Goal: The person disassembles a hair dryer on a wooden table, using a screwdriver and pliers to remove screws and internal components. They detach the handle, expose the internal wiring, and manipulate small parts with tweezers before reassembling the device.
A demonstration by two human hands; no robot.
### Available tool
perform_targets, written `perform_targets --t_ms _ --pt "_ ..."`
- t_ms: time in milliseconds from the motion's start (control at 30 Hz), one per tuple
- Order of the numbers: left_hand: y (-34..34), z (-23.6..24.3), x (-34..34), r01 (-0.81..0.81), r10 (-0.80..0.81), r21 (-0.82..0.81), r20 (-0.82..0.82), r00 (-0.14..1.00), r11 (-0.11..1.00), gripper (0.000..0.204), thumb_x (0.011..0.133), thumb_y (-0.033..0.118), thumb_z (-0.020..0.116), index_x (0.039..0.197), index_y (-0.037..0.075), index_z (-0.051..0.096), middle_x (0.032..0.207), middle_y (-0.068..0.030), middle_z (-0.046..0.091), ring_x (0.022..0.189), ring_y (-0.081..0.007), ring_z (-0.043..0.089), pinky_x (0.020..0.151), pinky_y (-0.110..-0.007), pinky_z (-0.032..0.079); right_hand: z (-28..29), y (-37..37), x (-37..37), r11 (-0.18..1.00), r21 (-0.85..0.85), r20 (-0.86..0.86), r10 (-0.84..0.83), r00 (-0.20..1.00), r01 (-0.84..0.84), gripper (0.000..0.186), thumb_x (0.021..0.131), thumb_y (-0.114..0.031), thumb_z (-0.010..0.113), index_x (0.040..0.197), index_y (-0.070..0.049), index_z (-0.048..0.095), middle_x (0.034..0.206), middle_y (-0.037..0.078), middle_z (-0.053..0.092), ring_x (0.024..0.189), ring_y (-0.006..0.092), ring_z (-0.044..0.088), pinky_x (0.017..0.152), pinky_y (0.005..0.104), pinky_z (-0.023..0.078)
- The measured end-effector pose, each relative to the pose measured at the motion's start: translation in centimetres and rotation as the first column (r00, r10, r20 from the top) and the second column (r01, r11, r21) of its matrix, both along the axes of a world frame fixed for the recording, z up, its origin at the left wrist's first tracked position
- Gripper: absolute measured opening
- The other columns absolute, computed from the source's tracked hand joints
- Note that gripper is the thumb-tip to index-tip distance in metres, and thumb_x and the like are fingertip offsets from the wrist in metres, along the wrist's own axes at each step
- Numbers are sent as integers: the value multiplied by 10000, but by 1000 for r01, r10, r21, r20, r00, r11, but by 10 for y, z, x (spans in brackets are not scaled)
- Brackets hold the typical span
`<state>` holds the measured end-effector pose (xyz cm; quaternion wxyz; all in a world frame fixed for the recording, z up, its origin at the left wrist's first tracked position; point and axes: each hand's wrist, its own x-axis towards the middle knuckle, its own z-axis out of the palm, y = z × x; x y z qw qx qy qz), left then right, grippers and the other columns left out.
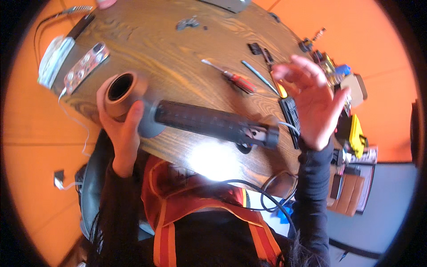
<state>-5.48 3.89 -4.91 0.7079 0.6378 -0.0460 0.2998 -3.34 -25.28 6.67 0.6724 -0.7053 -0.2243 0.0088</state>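
The left hand (pixel 119 119) has its grip wrapped round a brown tape roll (pixel 124 89) at the table's (pixel 178 40) near left edge. A dark cylinder (pixel 213 122) lies just right of it, long axis left-right. The right hand (pixel 313 102) hovers spread at the far end, holding nothing

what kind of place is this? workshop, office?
Likely a hobby or repair bench: a round wooden table strewn with a red-handled screwdriver, small dark parts and cables. The left hand grips a tape roll.
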Motion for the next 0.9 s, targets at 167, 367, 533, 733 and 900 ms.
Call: perform_targets --t_ms 167,367,533,733,900 --pt "0 -2 8 -34 2 -227 -137 991 973 405 824 134 600 1174 16 435 1117 -75 504 1013 -161 476 898 -285 360 -12 -51 5 823 -448 203 -286 937 348 250 898 -201 466 1000 0 574 944 96 610 913 191 572 814 305 436" --pt "-5 -7 10 -2 -28 -235 -126 992 972 395 841 122 564 1196 30 418 1115 -83 496 1001 -172 480 875 -296 385 -27 -72 -32 556 -713 454 -99 885 428 110 799 -9 536 896 -7 588 844 134 583 812 291 588 707 340 463" --pt "-13 -5 8 -2 -37 -250 -153 988 968 376 887 233 464 1202 35 411 1100 -105 490 972 -203 495 839 -332 417 -22 -106 -64 488 -666 525 -231 819 564 134 792 -4 545 914 -22 595 816 133 584 748 288 583 660 333 460" --pt "-29 -4 12 1 -135 -448 -267 954 894 429 910 338 426 1186 9 424 1120 -103 492 1007 -202 503 875 -329 408 -12 -170 -112 356 -679 402 -552 731 642 143 810 27 531 932 0 601 854 108 614 792 190 609 714 268 476" --pt "-42 2 19 159 -359 -559 -269 894 814 481 912 404 404 1218 33 413 1164 -88 490 1056 -193 487 918 -338 382 0 -226 -128 376 -559 383 -673 632 739 186 873 -3 477 1036 26 560 935 41 628 849 92 577 750 222 459"
